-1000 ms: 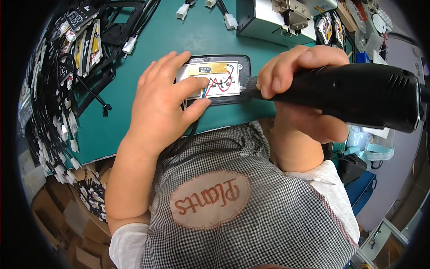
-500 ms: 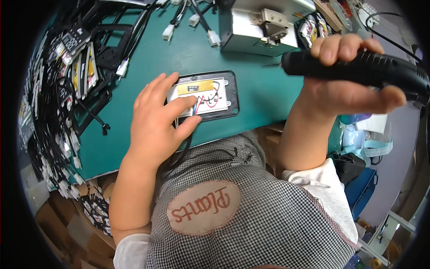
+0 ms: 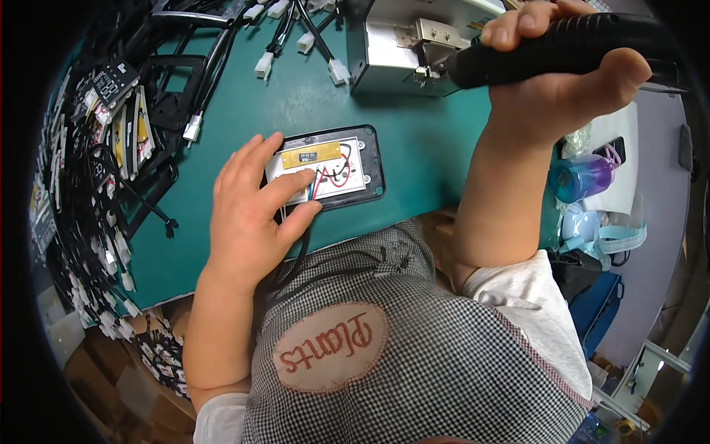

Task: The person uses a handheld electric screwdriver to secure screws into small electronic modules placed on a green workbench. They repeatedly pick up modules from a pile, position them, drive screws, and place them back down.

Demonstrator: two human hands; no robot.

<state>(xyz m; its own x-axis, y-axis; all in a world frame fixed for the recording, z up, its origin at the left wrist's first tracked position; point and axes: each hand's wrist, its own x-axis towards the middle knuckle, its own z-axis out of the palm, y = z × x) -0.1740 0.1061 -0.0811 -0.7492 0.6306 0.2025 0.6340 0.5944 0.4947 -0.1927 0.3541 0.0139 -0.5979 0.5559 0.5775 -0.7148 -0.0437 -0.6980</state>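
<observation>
A shallow black plastic housing (image 3: 379,159) lies on the green bench mat, with a white circuit board (image 3: 358,166) inside it. Across the board runs a yellow strip (image 3: 333,152), and thin coloured wires (image 3: 316,189) cross beneath my fingers. My left hand (image 3: 248,211) grips the housing's left side, its index finger and thumb at the wires. Raised at the upper right, my right hand (image 3: 543,96) is wrapped round a black electric screwdriver (image 3: 510,65). The screwdriver's front end is at the metal mechanism (image 3: 438,35) of a grey box; its tip is hard to make out there.
The grey metal box (image 3: 381,48) stands at the back. Bundles of black cables with white connectors (image 3: 111,255) crowd the left side, beside black frames and small display boards (image 3: 115,81). More connectors (image 3: 339,72) lie at the back. A blue-purple cup (image 3: 584,180) stands at right.
The screwdriver in my right hand has moved up and left to the box's metal mechanism. My left hand remains on the housing; the whole view has shifted slightly.
</observation>
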